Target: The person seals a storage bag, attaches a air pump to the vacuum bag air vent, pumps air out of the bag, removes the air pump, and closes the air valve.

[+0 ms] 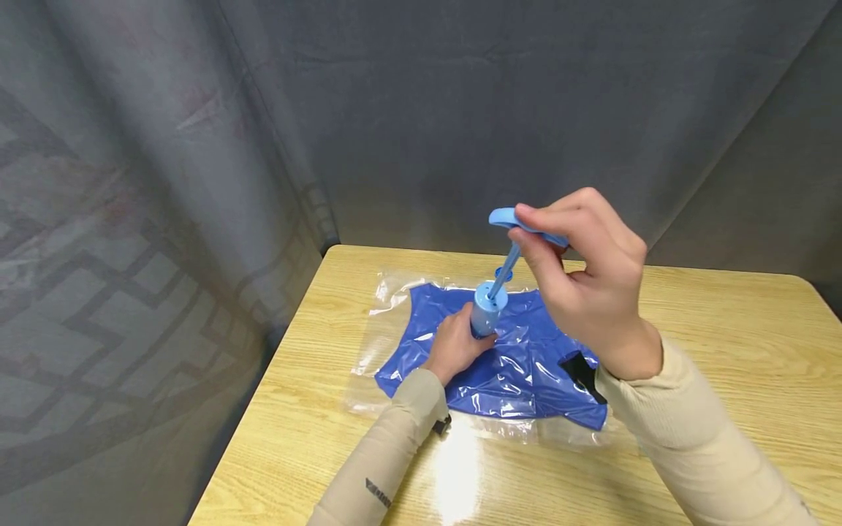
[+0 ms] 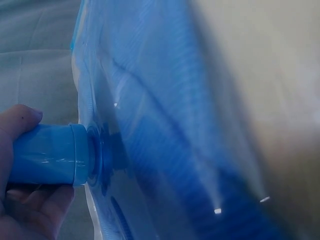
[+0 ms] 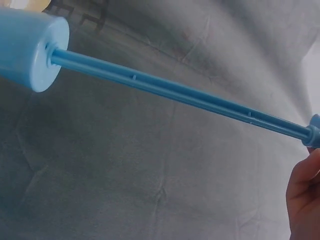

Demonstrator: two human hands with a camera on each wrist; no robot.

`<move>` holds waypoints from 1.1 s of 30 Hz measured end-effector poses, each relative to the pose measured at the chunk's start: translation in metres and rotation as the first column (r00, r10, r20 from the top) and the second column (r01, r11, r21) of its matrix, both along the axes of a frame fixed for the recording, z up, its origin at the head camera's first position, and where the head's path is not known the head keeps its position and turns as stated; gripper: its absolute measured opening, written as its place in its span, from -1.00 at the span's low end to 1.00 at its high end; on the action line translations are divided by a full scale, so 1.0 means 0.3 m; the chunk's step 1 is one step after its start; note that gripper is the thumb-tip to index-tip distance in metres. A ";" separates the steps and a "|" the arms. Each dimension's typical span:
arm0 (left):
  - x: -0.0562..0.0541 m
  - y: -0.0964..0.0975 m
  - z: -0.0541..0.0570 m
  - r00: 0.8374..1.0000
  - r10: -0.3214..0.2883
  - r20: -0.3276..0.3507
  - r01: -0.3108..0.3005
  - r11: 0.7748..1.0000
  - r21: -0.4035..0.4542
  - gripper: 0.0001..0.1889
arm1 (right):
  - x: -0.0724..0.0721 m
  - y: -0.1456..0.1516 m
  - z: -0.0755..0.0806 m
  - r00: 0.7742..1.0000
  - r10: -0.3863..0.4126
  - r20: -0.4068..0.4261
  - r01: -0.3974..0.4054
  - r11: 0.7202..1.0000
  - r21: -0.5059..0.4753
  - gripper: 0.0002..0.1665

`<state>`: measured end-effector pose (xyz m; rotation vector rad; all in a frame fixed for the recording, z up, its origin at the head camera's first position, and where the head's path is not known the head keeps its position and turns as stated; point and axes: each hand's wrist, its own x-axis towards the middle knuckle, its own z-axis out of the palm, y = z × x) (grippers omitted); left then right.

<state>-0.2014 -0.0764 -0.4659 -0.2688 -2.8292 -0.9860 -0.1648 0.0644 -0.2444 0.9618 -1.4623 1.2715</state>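
A light-blue hand pump stands on a clear vacuum storage bag that lies flat with a blue garment inside. My left hand grips the pump's barrel low down, and in the left wrist view the barrel's end meets the bag's round valve. Above it, my right hand pinches the pump's handle between thumb and fingers. The plunger rod is drawn far out of the barrel, leaning slightly right in the head view.
The bag lies on a light wooden table. A blue valve cap shows just behind the pump. Grey curtains hang behind the table and along its left side.
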 end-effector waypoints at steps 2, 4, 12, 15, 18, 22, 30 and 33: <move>0.000 -0.001 -0.001 1.000 -0.001 0.000 0.001 1.000 0.005 -0.46 | 0.005 -0.003 -0.001 1.000 -0.003 -0.003 0.003 1.000 0.010 -0.73; 0.000 -0.001 -0.001 1.000 -0.002 -0.001 0.002 1.000 0.007 -0.46 | 0.007 -0.005 -0.003 1.000 -0.004 -0.007 0.005 1.000 0.011 -0.73; 0.003 -0.005 0.002 1.000 0.003 0.015 -0.003 1.000 0.015 -0.45 | 0.010 -0.007 0.002 1.000 -0.001 0.018 0.001 1.000 0.028 -0.78; 0.002 -0.007 0.003 1.000 0.005 0.013 -0.005 1.000 0.009 -0.46 | 0.010 -0.007 0.003 0.999 0.001 0.049 -0.003 0.999 0.049 -0.82; 0.001 -0.008 0.003 1.000 0.004 0.008 -0.004 1.000 0.007 -0.45 | -0.002 -0.008 -0.013 0.997 -0.015 0.078 0.006 0.994 0.106 -0.76; -0.004 -0.008 -0.001 1.000 0.001 -0.016 -0.001 1.000 0.016 -0.43 | -0.050 -0.004 -0.106 0.984 -0.096 0.153 0.047 0.955 0.293 -0.76; -0.007 -0.013 -0.002 1.000 -0.002 -0.004 0.002 1.000 0.021 -0.36 | -0.118 0.003 -0.328 0.926 -0.234 0.296 0.061 0.866 0.496 -0.78; -0.005 -0.016 0.004 1.000 -0.001 0.005 0.001 1.000 0.010 -0.36 | -0.119 0.001 -0.338 0.926 -0.223 0.304 0.051 0.873 0.486 -0.78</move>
